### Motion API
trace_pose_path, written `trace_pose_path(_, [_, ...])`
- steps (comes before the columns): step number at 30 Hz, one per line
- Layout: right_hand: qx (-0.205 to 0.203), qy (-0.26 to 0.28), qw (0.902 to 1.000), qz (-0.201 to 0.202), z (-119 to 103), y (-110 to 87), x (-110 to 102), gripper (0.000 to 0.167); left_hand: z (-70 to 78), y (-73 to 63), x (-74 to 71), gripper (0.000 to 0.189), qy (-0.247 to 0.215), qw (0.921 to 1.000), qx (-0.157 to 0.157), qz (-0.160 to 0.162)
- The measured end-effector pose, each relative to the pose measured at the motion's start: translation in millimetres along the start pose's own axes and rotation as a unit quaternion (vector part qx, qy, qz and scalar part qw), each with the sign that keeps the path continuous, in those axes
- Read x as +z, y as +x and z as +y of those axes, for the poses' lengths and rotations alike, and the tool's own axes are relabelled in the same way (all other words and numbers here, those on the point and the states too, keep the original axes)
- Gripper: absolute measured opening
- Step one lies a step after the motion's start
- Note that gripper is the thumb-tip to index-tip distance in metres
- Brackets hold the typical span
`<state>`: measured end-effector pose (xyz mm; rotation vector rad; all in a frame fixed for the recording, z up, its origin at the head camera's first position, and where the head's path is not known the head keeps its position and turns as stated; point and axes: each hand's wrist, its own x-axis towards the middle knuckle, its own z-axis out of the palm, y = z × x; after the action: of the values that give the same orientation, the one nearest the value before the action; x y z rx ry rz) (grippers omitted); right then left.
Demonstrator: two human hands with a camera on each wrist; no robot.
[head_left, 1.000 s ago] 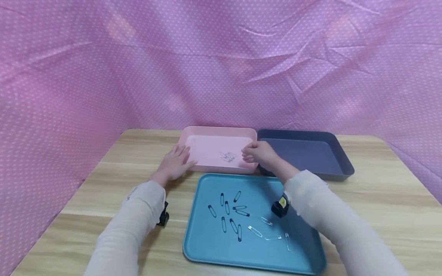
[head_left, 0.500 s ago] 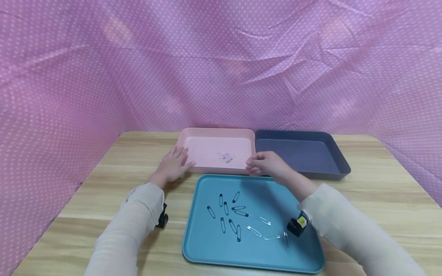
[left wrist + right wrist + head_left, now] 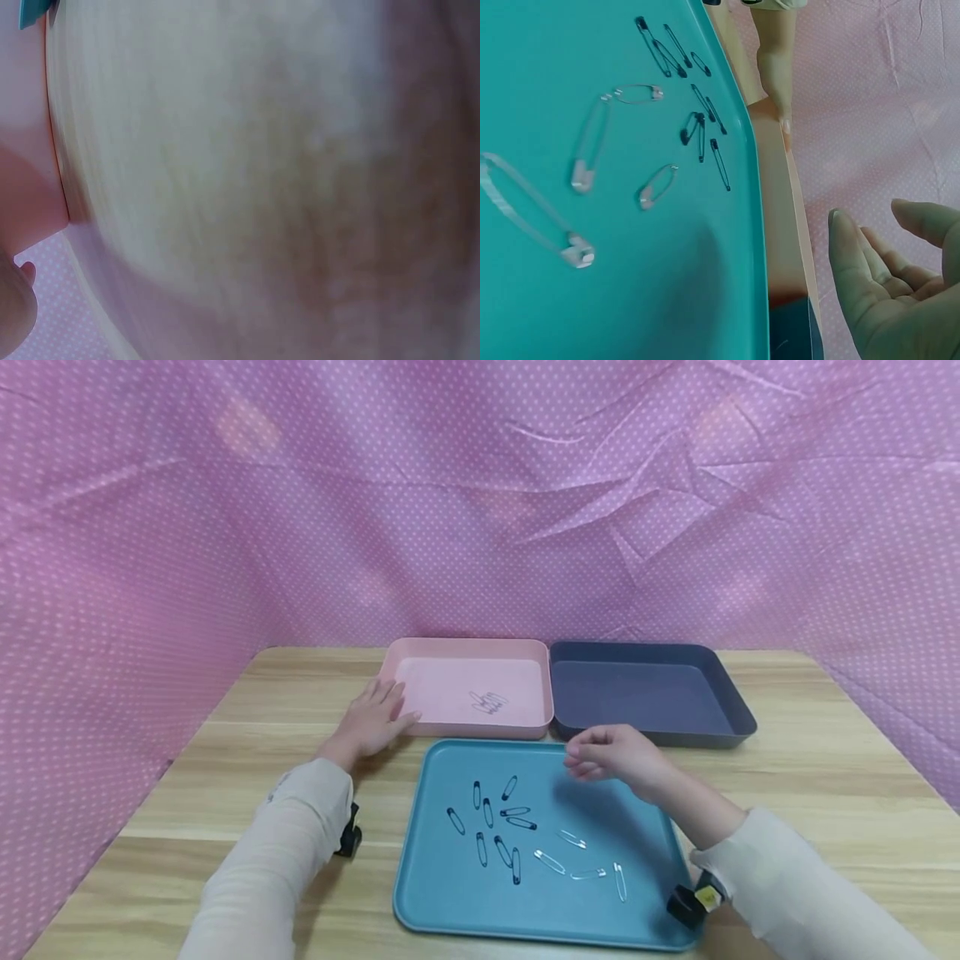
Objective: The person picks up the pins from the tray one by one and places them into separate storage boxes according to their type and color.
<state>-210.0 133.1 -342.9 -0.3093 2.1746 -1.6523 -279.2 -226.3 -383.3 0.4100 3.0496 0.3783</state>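
My left hand (image 3: 367,723) lies with straight fingers on the left wall of the pink tray (image 3: 480,730). A small cluster of silver safety pins (image 3: 491,702) is inside that tray. Over the far right part of the blue tray (image 3: 450,910) hovers my right hand (image 3: 617,760). In the right wrist view its thumb stands apart from the loosely bent fingers (image 3: 845,244), with nothing between them. Several silver safety pins (image 3: 550,862) lie on the blue tray's right half. Several black safety pins (image 3: 482,849) are spread to their left.
A dark navy tray (image 3: 637,697) stands against the right side of the pink one. All three trays sit on a wooden table (image 3: 817,760). Behind it hangs a pink dotted cloth (image 3: 450,543). The left wrist view shows mostly blurred tabletop (image 3: 225,150).
My right hand has moved from above the pink tray's right end back toward me and rightward, over the blue tray, its fingers loosening. My left hand stays on the pink tray.
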Motion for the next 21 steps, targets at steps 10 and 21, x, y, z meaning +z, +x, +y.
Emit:
trace_pose_path(10, [0.005,0.022,0.9984,-0.051,12,-32.9,-7,0.038,-1.6,0.7,0.5,0.069,0.005,1.0,-0.001,0.0])
trace_pose_path(21, [0.057,0.024,0.9954,-0.073,28,-59.0,-7,0.029,-1.7,2.3,2.5,0.071,0.004,1.0,-0.006,-0.003])
